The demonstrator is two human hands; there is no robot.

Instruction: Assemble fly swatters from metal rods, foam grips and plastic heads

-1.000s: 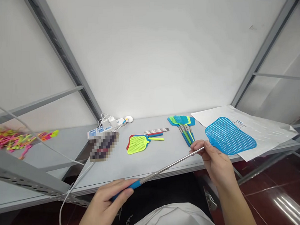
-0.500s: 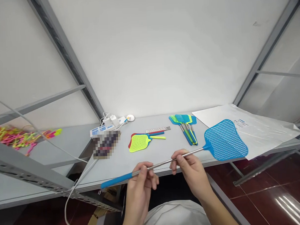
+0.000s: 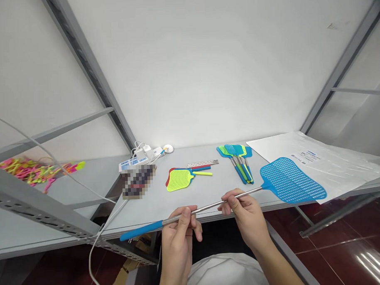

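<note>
A blue fly swatter (image 3: 292, 180) with a metal telescopic rod and a blue grip is held across the front of the table. My left hand (image 3: 180, 234) is closed on the rod just beside the grip, thumb on top. Closer to the swatter's head, my right hand (image 3: 242, 209) pinches the thinner part of the rod. Behind them lie a yellow swatter head (image 3: 179, 180) on top of red and blue ones, coloured grips, and several metal rods (image 3: 203, 163). A bunch of complete fly swatters (image 3: 239, 161) in blue and green rests farther back.
A large white plastic package (image 3: 305, 155) covers the table's right end. At the left stand a power strip (image 3: 133, 163) with plugs and a blurred-out item (image 3: 139, 181). A white cable (image 3: 100, 241) hangs over the front edge. Colourful small plastic pieces (image 3: 38, 172) lie on the left shelf.
The swatter looks longer between grip and head, its grip shifted left and its head right. The head has turned a little about the rod. Both hands keep hold; the view has shifted slightly.
</note>
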